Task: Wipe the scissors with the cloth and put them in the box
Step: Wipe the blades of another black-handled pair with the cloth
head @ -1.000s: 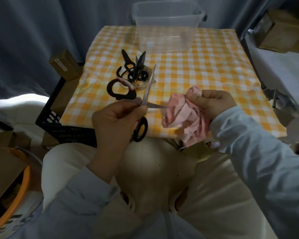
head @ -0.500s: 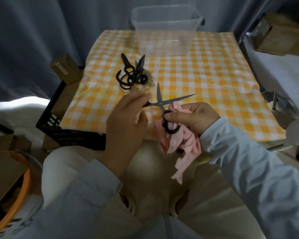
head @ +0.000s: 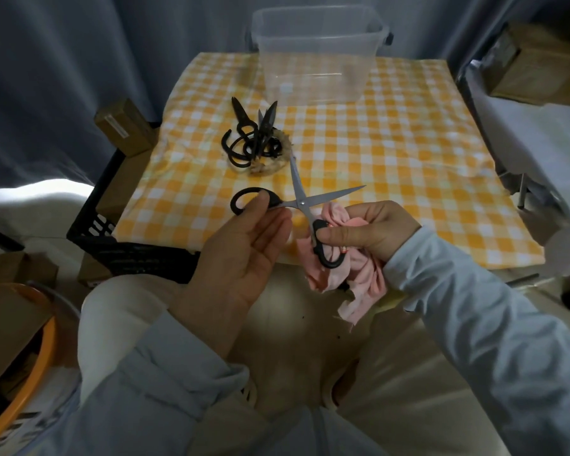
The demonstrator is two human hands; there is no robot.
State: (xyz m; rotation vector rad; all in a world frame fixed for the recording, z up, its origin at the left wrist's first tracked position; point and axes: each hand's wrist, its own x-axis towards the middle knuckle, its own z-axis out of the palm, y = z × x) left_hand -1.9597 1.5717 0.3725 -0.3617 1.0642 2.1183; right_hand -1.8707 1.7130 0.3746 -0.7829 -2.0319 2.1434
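A pair of scissors with silver blades and black handles hangs spread wide open over the table's near edge. My left hand, palm toward me, pinches the left handle loop under its thumb. My right hand pinches the other handle with its thumb and also grips the crumpled pink cloth, which hangs down below the hand. The clear plastic box stands empty at the table's far edge. A pile of several black scissors lies left of centre on the table.
The table carries an orange-and-white checked tablecloth. A black crate with cardboard boxes stands at the left. An orange-rimmed tub sits at lower left. More boxes stand at the upper right.
My right hand, still gripping the cloth, has taken one scissor handle. My left hand has drawn the other handle out to the left, spreading the blades wide.
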